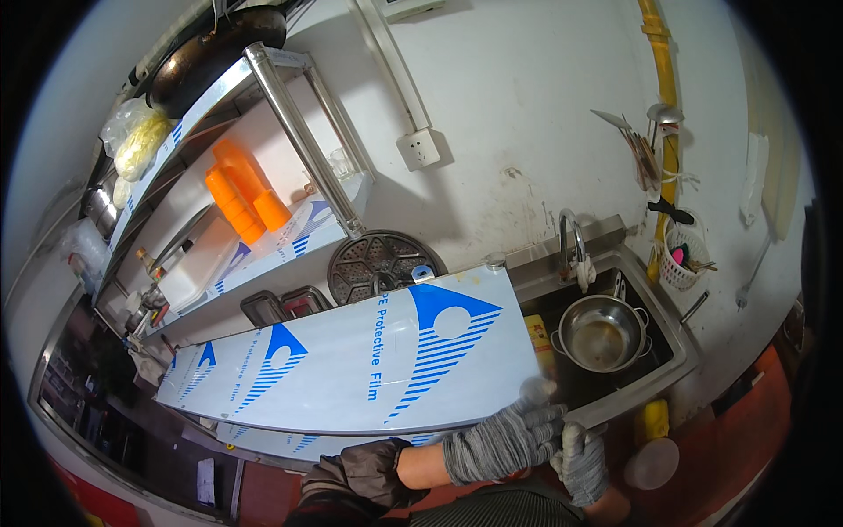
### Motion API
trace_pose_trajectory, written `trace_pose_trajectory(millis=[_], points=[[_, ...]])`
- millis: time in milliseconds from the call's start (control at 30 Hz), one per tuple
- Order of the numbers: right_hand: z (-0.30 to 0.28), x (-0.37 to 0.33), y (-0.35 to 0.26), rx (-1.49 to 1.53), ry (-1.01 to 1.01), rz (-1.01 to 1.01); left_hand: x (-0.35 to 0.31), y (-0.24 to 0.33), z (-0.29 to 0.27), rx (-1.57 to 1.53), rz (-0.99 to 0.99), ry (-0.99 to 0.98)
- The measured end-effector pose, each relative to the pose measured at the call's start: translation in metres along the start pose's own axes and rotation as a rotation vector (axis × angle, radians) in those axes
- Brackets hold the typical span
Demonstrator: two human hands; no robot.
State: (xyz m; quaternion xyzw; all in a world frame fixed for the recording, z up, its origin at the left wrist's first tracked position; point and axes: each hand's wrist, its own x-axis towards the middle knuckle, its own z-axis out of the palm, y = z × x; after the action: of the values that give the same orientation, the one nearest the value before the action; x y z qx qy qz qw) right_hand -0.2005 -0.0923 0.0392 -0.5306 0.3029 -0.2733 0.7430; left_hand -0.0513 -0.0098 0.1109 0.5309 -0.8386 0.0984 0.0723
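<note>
My left hand (505,443), in a grey knitted glove, reaches across from the lower middle with its fingers stretched toward the right. It is just in front of the worktop's (360,386) near right corner. Close against its fingertips is my right hand (582,464), also gloved in grey, with its fingers bent. Whether the right fingers pinch the left glove is hard to make out. Beyond both hands, a two-handled metal pot (601,334) sits in the steel sink (689,356) under a curved tap (569,233). A yellow package (538,338) lies at the sink's left side.
Steel shelves (303,132) over the worktop hold orange containers (237,198). A round perforated metal plate (373,263) leans on the wall. Utensils (645,154) and a white basket (683,255) hang by a yellow pipe (654,44). A yellow bottle-like object (652,420) stands below the sink.
</note>
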Motion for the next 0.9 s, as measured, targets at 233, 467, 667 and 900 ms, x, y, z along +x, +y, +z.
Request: trace_pose_trajectory(millis=[233,467,667,900], points=[[-0.016,-0.008,-0.034,-1.019,-0.152,-0.752,-0.01,-0.001,0.0,-0.043,-0.191,-0.088],[-0.019,-0.012,-0.023,-1.39,-0.065,-0.976,-0.014,0.007,0.011,-0.012,-0.154,0.221],[-0.024,-0.011,-0.022,-1.286,-0.317,-0.784,-0.031,0.023,0.018,-0.017,-0.199,0.272],[-0.021,0.002,-0.044,-1.352,-0.053,-0.923,-0.028,0.033,0.045,-1.278,-1.117,0.394]])
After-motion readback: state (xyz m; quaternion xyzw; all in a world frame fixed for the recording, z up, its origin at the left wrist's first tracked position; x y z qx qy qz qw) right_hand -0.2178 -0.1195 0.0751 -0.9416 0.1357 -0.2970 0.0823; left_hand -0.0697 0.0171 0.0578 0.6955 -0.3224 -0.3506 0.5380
